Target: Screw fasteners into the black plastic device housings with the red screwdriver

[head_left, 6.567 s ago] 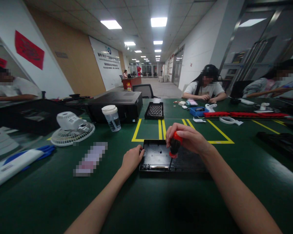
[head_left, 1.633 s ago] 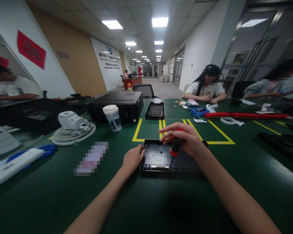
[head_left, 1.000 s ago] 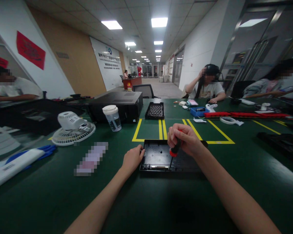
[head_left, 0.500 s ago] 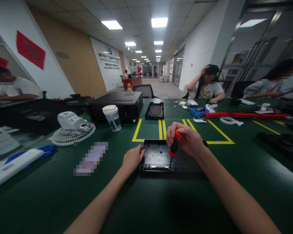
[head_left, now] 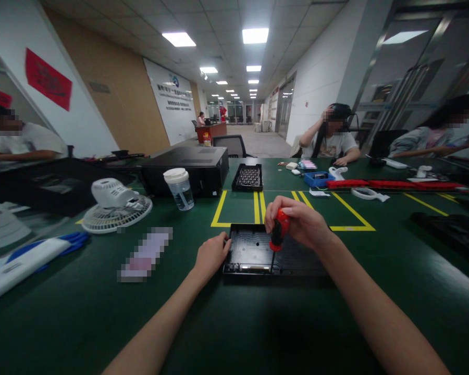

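Note:
A shallow black casing (head_left: pixel 244 247) with raised edges lies on the green table in front of me. My left hand (head_left: pixel 214 253) grips its left edge, thumb at the rim. In my right hand (head_left: pixel 297 221) is a screwdriver (head_left: pixel 280 229) with a red and black handle, held nearly upright. Its thin shaft points down at the casing's near side, beside the right end of a light, shiny strip (head_left: pixel 255 267). Whether a screw sits under the tip is too small to make out. My right hand and forearm cover part of the casing's right side.
Beyond the casing, yellow tape lines (head_left: pixel 234 225) mark the table. A black tray of small parts (head_left: pixel 248 177) stands behind them. To the left are a lidded cup (head_left: pixel 179 188), a white fan (head_left: pixel 117 204) and a large black case (head_left: pixel 187 164). A blue box (head_left: pixel 316 179) sits at the right. Several people sit around.
My right hand and the screwdriver handle have turned and shifted very slightly left; the tip stays at the same spot. My left hand and the casing have not moved.

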